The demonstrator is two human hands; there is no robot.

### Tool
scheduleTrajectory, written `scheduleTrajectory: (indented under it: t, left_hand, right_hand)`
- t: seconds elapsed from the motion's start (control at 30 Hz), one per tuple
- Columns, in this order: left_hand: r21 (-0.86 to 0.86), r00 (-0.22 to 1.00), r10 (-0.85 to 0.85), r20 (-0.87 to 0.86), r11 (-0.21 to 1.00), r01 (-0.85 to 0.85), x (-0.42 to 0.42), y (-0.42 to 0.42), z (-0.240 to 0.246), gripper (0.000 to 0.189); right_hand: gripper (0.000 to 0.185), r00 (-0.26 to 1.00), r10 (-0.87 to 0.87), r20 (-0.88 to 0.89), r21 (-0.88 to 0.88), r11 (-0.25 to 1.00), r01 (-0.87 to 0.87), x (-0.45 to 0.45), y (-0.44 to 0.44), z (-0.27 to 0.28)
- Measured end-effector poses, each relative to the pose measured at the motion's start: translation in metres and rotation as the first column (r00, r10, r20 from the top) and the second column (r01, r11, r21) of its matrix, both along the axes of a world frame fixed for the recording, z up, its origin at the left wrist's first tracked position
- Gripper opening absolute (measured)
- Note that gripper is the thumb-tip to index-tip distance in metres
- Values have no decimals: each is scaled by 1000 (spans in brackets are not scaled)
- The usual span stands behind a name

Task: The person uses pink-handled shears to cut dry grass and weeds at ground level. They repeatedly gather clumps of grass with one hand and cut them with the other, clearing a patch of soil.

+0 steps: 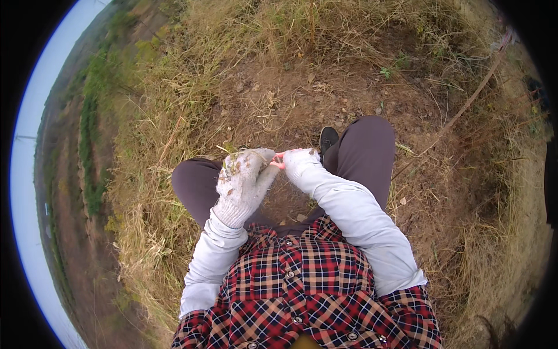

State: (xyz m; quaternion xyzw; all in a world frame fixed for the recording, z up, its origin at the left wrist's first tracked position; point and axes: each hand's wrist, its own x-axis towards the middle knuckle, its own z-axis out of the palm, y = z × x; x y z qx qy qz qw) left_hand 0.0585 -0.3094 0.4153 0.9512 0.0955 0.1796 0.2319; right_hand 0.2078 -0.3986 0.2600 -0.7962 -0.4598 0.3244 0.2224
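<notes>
My left hand (245, 174) wears a white knitted glove with bits of dry grass and burrs stuck on its back. Its fingers reach towards my right hand (298, 160), whose bare fingertips show pinkish beyond white cloth. The two hands meet above the gap between my bent knees. Whether anything small lies between the fingertips cannot be told. White sleeves cover both forearms, over a red and black plaid shirt (296, 279). Dark trousers (366, 148) cover my legs, and a black shoe (328, 138) shows beside the right knee.
Bare brown soil (279, 100) with small stones and straw lies before me. Dry grass (152, 235) grows around it. A long thin stem or cord (462, 109) runs slanting at the right. Hillside with green shrubs (89, 152) falls away at the left.
</notes>
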Motion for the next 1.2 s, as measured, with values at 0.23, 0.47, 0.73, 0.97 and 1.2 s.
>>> scheduleTrajectory:
  t: [0.23, 0.47, 0.73, 0.97, 1.2]
  left_hand:
    - [-27, 943, -148, -297, 989, 147, 49, -12, -46, 53]
    - [-97, 935, -205, -288, 978, 185, 55, -5, -84, 28]
    - [484, 962, 220, -162, 867, -117, 72, 64, -77, 33]
    - [654, 888, 365, -280, 750, -102, 49, 85, -76, 52]
    - [666, 894, 250, -373, 743, 70, 46, 54, -72, 37]
  right_hand:
    - [34, 899, 100, 427, -147, 988, -40, -33, 0, -16]
    - [33, 795, 174, 582, -136, 984, -115, -45, 0, -24]
    - [32, 826, 234, 513, -185, 970, -161, -34, -14, -10]
    - [34, 910, -411, -52, 123, 902, 414, 47, -52, 31]
    - [27, 298, -222, -929, 132, 552, 823, 49, -48, 52]
